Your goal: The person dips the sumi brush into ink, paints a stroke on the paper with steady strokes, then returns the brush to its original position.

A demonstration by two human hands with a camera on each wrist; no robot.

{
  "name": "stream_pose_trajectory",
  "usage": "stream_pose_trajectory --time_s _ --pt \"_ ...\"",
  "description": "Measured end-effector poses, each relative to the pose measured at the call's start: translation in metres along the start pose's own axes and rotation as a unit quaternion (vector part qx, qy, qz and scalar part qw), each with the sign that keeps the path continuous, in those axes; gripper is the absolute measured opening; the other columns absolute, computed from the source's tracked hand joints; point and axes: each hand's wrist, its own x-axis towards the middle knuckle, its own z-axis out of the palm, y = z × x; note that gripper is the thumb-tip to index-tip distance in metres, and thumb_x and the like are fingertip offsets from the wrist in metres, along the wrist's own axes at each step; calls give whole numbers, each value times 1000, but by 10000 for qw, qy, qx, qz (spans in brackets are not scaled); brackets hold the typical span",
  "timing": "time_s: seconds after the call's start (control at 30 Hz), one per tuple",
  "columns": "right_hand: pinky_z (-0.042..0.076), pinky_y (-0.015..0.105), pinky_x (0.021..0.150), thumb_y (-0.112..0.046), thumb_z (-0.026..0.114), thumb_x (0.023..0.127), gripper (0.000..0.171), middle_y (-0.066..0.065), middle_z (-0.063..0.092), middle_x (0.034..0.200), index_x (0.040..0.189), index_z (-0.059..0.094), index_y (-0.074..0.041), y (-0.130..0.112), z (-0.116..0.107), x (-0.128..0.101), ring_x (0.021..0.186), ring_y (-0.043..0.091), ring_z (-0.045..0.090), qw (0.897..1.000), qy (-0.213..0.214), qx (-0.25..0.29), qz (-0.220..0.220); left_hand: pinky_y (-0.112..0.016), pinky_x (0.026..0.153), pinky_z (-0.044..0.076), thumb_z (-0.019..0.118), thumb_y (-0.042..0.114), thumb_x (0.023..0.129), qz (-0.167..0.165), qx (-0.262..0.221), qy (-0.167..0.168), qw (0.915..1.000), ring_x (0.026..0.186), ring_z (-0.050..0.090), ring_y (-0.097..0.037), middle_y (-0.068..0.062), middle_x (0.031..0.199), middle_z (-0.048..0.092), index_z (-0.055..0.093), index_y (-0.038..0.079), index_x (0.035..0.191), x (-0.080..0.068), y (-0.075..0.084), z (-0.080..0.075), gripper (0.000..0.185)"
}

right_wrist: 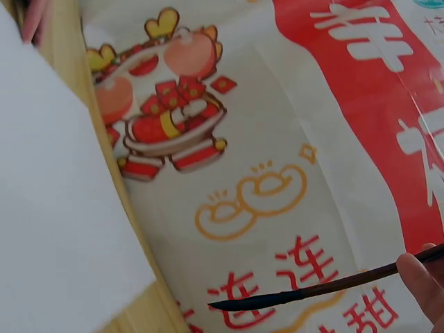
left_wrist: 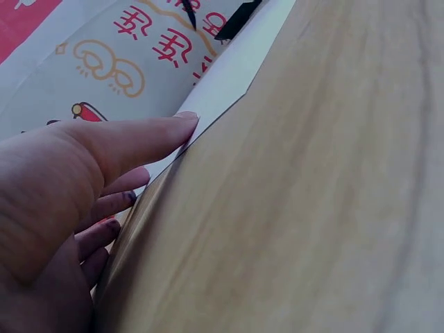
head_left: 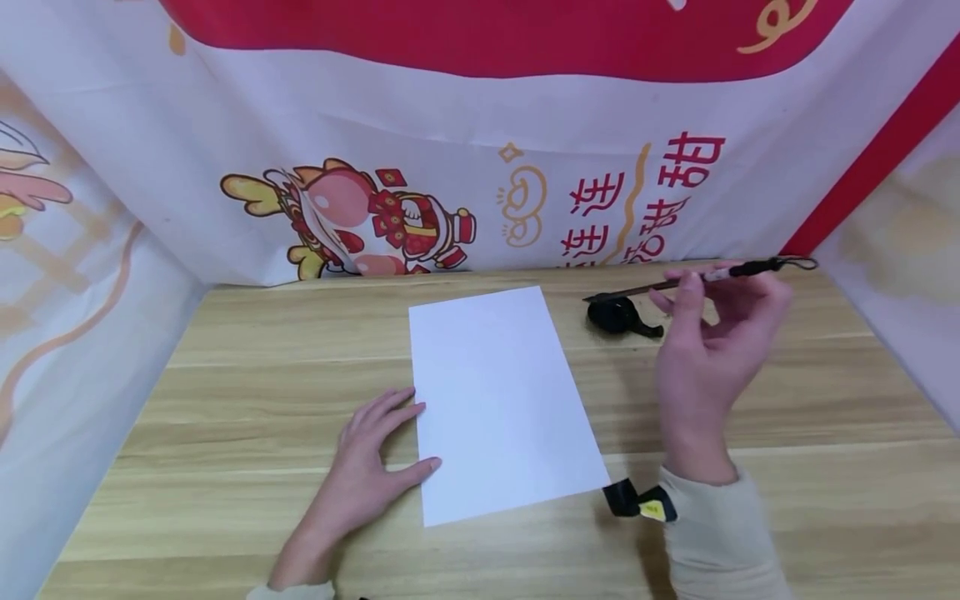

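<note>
Brush (head_left: 641, 291), where is it?

Right half of the head view, held above the table (head_left: 247, 392) in the right hand (head_left: 708, 350). Slanted, dark tip to the left, cord loop at the far right end.

Right hand state?

Pinching the brush, thumb against fingers. Right wrist view agrees: fingertips on the shaft at the right edge, bluish-black bristles pointing left, printed cloth (head_left: 450, 108) behind them.

Tip touching anything?

Can't tell. In the head view it overlaps the top of a black round thing (head_left: 613, 316) on the table, one with a stubby tail pointing right.

Left hand (head_left: 375, 454)?

Fingers spread, thumb well apart from the rest. Thumb and fingertips rest along the left edge of the paper (head_left: 502, 408). Left wrist view: thumb tip on the paper's edge, dark marks on some fingertips.

Paper?

White sheet, flat on the table between the hands, turned slightly. Black round thing is just right of its top corner.

Anything else?

Black strap (head_left: 621, 498) with a yellow label, by the paper's lower right corner and next to the right sleeve (head_left: 716, 533). Cloth has red characters and a cartoon figure (head_left: 352, 212).
</note>
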Motion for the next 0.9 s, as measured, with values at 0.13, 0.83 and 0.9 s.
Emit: stream_pose_trajectory --time_s 0.13,0.83,0.9 --pt "67 31 79 -5 68 104 30 10 60 116 129 52 -2 -3 12 -18 105 30 73 9993 -347 124 31 -75 124 21 92 36 84 6 70 20 10000 156 38 -43 -8 165 53 67 16 145 1 0 0 69" --pt "68 31 77 3 66 103 31 7 65 110 125 46 13 -32 39 -71 99 24 78 9963 -712 484 35 -75 124 23 92 37 84 -4 -2 50 10000 156 40 -41 -5 165 54 69 18 144 1 0 0 67" --pt "68 31 78 2 65 104 32 5 64 110 125 44 15 -31 44 -74 101 24 77 9960 -824 350 48 -74 124 24 92 37 84 -5 11 56 10000 156 41 -41 -5 164 54 69 17 143 0 1 0 67"
